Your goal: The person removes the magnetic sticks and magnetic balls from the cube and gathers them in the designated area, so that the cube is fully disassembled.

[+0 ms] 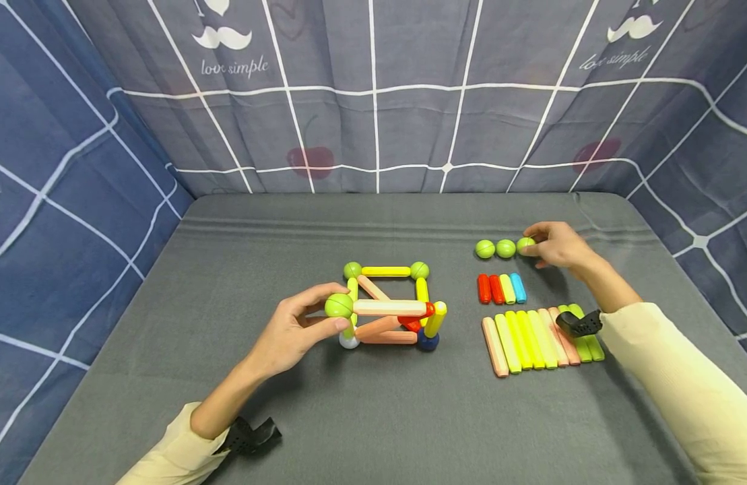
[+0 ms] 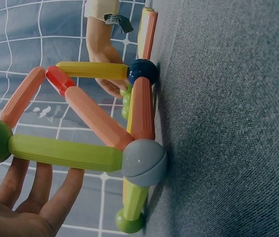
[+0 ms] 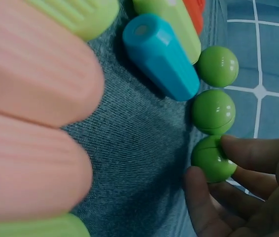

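Note:
My left hand point(image 1: 291, 330) holds a green ball point(image 1: 337, 306) between thumb and fingers at the near left corner of a magnetic rod-and-ball frame. In the left wrist view, a green rod point(image 2: 65, 152) joins that ball to a grey ball point(image 2: 144, 165) on the table. From the held ball a pale rod point(image 1: 388, 308) runs across to a short red rod point(image 1: 430, 309), beside a yellow rod point(image 1: 436, 320) that stands tilted on a dark blue ball point(image 1: 428, 339). At the back right, my right hand point(image 1: 561, 246) pinches the rightmost green ball point(image 3: 211, 160) of a row of three.
Short rods in red, yellow and blue point(image 1: 518, 288) lie in front of the ball row. Nearer still is a row of several long rods point(image 1: 533, 340), partly under my right wrist strap point(image 1: 579, 325). Grey cloth covers the table point(image 1: 409, 417); checked curtains point(image 1: 409, 128) enclose it.

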`<state>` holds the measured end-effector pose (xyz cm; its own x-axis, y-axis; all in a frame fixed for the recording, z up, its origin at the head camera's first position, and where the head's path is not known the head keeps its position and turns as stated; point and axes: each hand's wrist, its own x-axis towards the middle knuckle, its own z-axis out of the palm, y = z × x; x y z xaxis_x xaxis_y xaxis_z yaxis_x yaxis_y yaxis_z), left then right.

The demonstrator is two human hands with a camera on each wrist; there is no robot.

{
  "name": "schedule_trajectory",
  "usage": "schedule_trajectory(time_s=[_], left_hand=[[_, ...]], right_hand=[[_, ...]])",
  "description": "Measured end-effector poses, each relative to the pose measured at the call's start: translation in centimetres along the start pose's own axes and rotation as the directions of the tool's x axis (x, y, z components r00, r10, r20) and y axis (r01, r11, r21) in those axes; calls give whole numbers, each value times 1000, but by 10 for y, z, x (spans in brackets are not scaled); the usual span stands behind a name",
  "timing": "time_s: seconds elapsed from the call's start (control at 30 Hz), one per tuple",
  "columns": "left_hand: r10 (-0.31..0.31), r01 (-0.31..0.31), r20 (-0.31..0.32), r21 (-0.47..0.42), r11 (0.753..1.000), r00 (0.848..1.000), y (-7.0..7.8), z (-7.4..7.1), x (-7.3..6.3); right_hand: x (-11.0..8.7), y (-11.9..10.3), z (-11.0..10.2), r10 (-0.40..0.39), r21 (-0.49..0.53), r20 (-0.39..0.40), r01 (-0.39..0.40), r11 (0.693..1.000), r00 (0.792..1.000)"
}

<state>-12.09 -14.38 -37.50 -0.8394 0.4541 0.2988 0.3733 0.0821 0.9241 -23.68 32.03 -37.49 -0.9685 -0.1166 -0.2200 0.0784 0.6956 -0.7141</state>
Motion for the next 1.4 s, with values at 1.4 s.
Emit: schedule_trajectory(time_s=[1.4], left_hand=[[-25, 25, -6, 10, 1000, 1000, 3, 2, 0]], right_hand=[[-102, -86, 112, -343, 242, 178, 297, 924, 922]])
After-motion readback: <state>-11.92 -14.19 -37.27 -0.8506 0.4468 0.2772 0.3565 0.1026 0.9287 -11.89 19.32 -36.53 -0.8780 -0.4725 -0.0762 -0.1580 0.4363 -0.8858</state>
